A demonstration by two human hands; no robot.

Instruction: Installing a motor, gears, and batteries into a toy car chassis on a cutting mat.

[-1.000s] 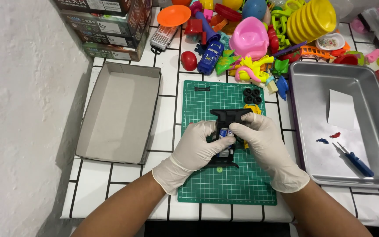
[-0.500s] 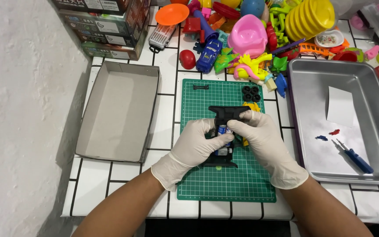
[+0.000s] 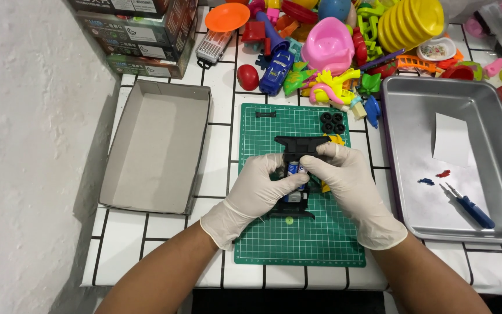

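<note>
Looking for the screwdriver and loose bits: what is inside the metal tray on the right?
Inside the metal tray lie a white paper slip, a blue-handled screwdriver, a small blue piece and a small red piece. Anything under the slip is hidden.

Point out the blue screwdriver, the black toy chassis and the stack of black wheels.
blue screwdriver (image 3: 475, 211), head view, on its handle.
black toy chassis (image 3: 301, 143), head view, on its top end.
black wheels (image 3: 332, 122), head view, on the cluster's middle.
</note>
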